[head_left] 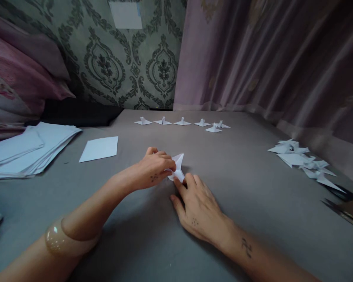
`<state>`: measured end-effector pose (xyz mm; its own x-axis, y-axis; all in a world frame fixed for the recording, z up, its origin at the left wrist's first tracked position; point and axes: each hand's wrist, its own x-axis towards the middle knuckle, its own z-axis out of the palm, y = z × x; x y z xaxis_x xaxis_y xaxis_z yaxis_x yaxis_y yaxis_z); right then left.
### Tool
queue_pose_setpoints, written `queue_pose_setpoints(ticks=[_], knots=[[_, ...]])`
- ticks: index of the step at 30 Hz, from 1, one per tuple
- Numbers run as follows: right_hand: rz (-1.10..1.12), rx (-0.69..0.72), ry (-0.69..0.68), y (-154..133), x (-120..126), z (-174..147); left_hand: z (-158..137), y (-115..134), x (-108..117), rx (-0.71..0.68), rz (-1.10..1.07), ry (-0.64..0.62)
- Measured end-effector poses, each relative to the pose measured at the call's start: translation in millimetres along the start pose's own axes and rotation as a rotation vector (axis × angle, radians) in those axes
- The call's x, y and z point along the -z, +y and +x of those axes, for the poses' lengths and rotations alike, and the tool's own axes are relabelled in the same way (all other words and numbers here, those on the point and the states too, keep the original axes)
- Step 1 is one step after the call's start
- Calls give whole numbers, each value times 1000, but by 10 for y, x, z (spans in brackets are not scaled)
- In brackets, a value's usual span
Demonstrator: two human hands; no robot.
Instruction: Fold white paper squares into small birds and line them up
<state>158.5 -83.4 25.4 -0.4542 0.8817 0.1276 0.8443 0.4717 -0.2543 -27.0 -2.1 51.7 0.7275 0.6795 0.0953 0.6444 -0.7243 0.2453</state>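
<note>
Between my hands is a small folded white paper (179,161) with pointed flaps, low over the grey surface. My left hand (155,167) comes from the left, its fingers closed on the paper's left side and covering part of it. At the near right edge, my right hand (201,207) grips the paper with its bent front fingers, while its thumb stands apart below. The fingertips partly hide the folds.
A flat white sheet (99,149) lies left of my hands, beside a paper stack (51,143). Several folded paper birds (182,122) line the far side. More folded pieces (300,158) are heaped at right, near dark scissors (345,207). A pink curtain (223,58) hangs behind.
</note>
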Motion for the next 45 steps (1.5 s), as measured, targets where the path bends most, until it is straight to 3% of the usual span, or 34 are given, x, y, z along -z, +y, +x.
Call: queue_pose_setpoints(ticks=[11, 23, 28, 32, 38, 45], knots=[[-51, 0, 6, -28, -11, 45, 19, 52, -9, -11, 37, -16], [-111, 34, 34, -15, 59, -87, -23, 121, -5, -15, 201, 82], [-35, 2, 210, 150, 60, -60, -142, 122, -38, -64, 216, 116], [-19, 80, 348, 195, 48, 21, -265, 131, -156, -48, 191, 272], [-129, 206, 278, 166, -35, 111, -386, 144, -351, -37, 123, 376], [-297, 293, 184, 135, 0, 222, -452, 152, -332, 67, 100, 322]])
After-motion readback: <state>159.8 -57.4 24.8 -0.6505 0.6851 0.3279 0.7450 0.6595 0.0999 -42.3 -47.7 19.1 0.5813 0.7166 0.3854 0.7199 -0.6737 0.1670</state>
